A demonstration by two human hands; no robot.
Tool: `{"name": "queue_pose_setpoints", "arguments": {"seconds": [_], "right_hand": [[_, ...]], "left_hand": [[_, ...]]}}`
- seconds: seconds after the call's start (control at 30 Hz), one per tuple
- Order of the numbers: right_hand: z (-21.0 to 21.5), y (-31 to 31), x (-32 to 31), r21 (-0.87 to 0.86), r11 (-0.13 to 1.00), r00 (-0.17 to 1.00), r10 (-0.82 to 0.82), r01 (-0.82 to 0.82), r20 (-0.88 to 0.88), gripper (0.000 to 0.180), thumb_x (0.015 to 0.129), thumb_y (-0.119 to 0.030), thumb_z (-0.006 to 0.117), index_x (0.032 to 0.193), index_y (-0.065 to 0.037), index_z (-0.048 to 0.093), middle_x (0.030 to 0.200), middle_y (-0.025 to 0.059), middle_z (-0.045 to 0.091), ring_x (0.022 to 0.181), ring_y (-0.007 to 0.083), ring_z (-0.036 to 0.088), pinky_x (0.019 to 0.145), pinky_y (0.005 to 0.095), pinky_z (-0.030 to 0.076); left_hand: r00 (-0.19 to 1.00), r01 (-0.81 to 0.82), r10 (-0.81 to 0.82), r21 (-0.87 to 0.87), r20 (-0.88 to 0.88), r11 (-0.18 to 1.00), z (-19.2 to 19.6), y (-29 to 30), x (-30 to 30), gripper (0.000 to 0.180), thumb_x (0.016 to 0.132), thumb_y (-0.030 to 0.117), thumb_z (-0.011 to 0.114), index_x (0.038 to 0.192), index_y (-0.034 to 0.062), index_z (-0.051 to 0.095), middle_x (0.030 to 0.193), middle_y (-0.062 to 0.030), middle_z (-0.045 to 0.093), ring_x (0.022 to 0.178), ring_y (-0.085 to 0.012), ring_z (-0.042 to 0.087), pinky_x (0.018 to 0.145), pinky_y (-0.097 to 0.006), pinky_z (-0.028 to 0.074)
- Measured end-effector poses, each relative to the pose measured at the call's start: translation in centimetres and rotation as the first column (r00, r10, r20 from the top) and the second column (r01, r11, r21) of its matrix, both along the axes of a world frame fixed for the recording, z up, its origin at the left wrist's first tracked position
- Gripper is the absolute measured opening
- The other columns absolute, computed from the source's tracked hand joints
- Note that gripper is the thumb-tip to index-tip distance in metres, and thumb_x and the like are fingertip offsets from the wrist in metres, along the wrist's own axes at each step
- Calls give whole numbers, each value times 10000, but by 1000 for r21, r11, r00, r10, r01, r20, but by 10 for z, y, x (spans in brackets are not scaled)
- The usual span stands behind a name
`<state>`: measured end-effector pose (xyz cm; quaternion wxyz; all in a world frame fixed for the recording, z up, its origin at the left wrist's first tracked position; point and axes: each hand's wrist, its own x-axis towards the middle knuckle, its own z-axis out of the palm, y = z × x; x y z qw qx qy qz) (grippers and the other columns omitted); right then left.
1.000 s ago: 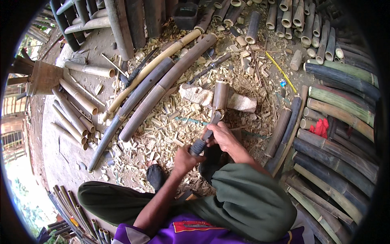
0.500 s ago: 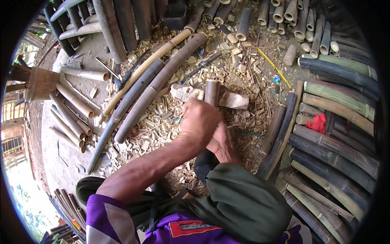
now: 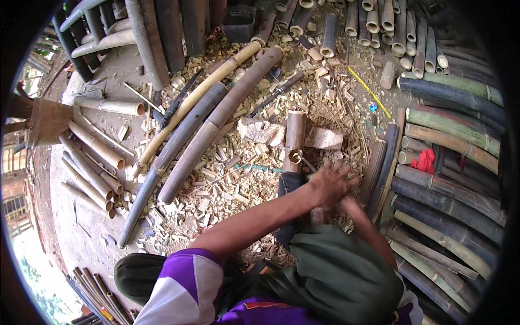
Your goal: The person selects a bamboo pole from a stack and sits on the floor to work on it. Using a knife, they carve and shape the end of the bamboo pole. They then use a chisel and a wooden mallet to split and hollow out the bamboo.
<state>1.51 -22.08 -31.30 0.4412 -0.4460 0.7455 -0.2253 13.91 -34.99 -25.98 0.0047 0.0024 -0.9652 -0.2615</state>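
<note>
A dark brown bamboo tube [image 3: 296,127] lies across a pale, rough wood block [image 3: 262,131], with a round opening [image 3: 295,156] showing in its near part. A thin metal shaft [image 3: 307,164] runs from beside that opening toward my hands. My left hand [image 3: 335,186] is stretched across to the right, its fingers spread over my right hand. Only the wrist and a little of my right hand [image 3: 349,205] show; its fingers are hidden beneath the left. A black wrap [image 3: 288,185] surrounds something by the tube's near end, against my knee.
Wood chips [image 3: 216,187] cover the ground. Long bamboo poles [image 3: 216,122] lie at the left, beside a dark-handled tool [image 3: 277,93]. A yellow measuring tape [image 3: 368,92] stretches out behind. Stacked bamboo [image 3: 449,181] lines the right, with a red cloth [image 3: 424,161] on it.
Both hands have moved right and nearer to me, off the front of the bamboo tube. The left hand's fingers have spread. The tube's round opening and the metal shaft now show.
</note>
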Motion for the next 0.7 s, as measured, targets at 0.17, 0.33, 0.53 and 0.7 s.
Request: {"name": "queue_pose_setpoints", "arguments": {"seconds": [0.17, 0.33, 0.53, 0.7], "right_hand": [[17, -29, -19, 54, 977, 906, 211, -205, -367, 316, 909, -219, 672, 1167, -39, 638, 1160, 126, 657, 1051, 293, 637, 946, 447, 519], [52, -85, -38, 205, 854, 619, 494, -479, -611, 333, 883, -204, 688, 1163, -27, 661, 1154, 138, 660, 1041, 302, 633, 922, 450, 523], [89, -176, 2, 358, 635, 255, 669, -685, -698, 338, 714, -218, 793, 1009, -79, 702, 1057, 90, 692, 953, 254, 661, 855, 432, 543], [76, -185, 4, 388, 481, 9, 636, -786, -771, 344, 748, -275, 814, 1019, -110, 680, 973, 13, 653, 898, 189, 616, 860, 405, 526]], "left_hand": [[980, -130, 60, 378, 192, 917, -5, -25, -15, 834, 749, 89, 783, 1505, 227, 461, 1523, -233, 419, 1299, -447, 575, 1045, -493, 532], [918, -278, 391, 602, -63, 749, 6, -42, -2, 894, 660, -35, 798, 1468, 235, 528, 1607, -238, 322, 1322, -500, 534, 1107, -492, 520], [494, -422, 824, 753, -276, 505, -17, -47, 11, 826, 747, -28, 759, 1512, 178, 523, 1548, -275, 336, 1373, -477, 461, 1126, -505, 459], [328, -466, 911, 795, -251, 388, -17, -35, 9, 890, 766, 32, 795, 1567, 129, 421, 1495, -239, 325, 1393, -444, 407, 1151, -509, 417]]}}
